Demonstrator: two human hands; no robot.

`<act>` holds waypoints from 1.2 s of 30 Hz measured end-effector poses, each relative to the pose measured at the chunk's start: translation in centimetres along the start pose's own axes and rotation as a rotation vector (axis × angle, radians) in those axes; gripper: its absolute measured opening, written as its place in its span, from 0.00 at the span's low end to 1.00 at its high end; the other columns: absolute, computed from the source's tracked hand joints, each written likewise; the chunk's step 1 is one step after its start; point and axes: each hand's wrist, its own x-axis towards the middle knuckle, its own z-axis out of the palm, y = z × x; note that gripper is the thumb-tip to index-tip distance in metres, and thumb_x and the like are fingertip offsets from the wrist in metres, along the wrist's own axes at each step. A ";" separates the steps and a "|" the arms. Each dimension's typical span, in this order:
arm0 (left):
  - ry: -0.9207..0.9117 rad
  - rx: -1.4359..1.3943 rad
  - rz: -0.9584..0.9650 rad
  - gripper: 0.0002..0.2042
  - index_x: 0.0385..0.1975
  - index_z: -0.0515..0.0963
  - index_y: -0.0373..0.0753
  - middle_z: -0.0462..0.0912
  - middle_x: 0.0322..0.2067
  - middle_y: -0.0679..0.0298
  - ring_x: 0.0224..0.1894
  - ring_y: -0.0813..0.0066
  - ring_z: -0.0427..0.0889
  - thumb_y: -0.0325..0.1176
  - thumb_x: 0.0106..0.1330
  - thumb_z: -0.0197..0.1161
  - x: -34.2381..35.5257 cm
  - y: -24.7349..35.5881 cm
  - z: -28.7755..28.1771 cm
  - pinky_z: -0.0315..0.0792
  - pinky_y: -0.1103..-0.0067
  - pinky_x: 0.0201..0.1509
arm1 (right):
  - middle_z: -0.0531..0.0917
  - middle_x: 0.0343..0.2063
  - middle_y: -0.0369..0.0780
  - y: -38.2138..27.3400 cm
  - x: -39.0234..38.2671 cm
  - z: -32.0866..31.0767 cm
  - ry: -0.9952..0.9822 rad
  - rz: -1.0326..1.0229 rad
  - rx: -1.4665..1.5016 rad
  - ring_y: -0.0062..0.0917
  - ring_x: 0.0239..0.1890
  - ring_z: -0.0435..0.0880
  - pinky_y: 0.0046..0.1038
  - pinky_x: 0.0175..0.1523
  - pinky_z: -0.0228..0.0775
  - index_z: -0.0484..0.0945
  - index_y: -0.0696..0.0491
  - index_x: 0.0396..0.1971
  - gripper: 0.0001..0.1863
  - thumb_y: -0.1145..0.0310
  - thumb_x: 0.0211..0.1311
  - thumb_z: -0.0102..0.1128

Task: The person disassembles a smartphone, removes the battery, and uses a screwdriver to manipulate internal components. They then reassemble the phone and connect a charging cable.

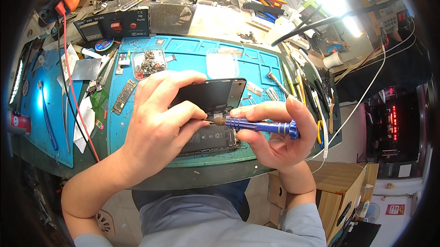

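A phone lies opened on the blue mat, its black screen [223, 93] raised over the body and battery [202, 138]. My left hand [153, 123] is closed on the screen, upper fingers at its top edge, while thumb and forefinger pinch at the screwdriver's tip; whether they hold something small there is too hidden to tell. My right hand [288, 141] grips a blue screwdriver [261, 125] with a brass-coloured collar, held level and pointing left at the phone's inner edge.
The blue mat [188, 44] bears a tub of small parts [149, 63], a white lid [222, 63] and a circuit board [123, 96]. A black power unit [110, 27] stands behind, tools [316, 86] lie at right, red and black cables hang left, white cables right.
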 end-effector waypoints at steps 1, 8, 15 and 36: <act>0.000 0.001 0.000 0.10 0.27 0.85 0.41 0.81 0.56 0.59 0.59 0.56 0.75 0.27 0.44 0.79 0.0 0.0 0.0 0.64 0.63 0.64 | 0.89 0.34 0.47 0.0 0.0 0.0 0.001 0.001 -0.003 0.33 0.36 0.92 0.30 0.39 0.85 0.69 0.64 0.63 0.36 0.74 0.57 0.79; -0.011 0.020 0.003 0.12 0.30 0.85 0.41 0.81 0.57 0.59 0.59 0.56 0.75 0.28 0.45 0.79 0.0 0.0 -0.1 0.64 0.63 0.63 | 0.89 0.33 0.47 0.2 0.0 0.0 0.007 -0.015 -0.008 0.33 0.35 0.92 0.30 0.39 0.85 0.69 0.64 0.63 0.37 0.73 0.57 0.79; -0.011 0.030 -0.004 0.13 0.37 0.85 0.42 0.80 0.57 0.60 0.59 0.56 0.75 0.28 0.50 0.76 0.2 0.2 0.0 0.65 0.62 0.62 | 0.88 0.30 0.47 0.2 0.0 -0.8 0.005 0.012 -0.033 0.29 0.32 0.89 0.30 0.40 0.81 0.64 0.64 0.67 0.40 0.75 0.57 0.78; -0.055 0.285 0.050 0.10 0.34 0.89 0.46 0.77 0.62 0.59 0.61 0.54 0.70 0.33 0.51 0.75 -0.1 1.4 1.1 0.58 0.63 0.66 | 0.84 0.47 0.50 1.5 0.4 0.1 -0.195 -0.013 -0.143 0.27 0.37 0.88 0.28 0.49 0.79 0.64 0.65 0.66 0.39 0.73 0.59 0.77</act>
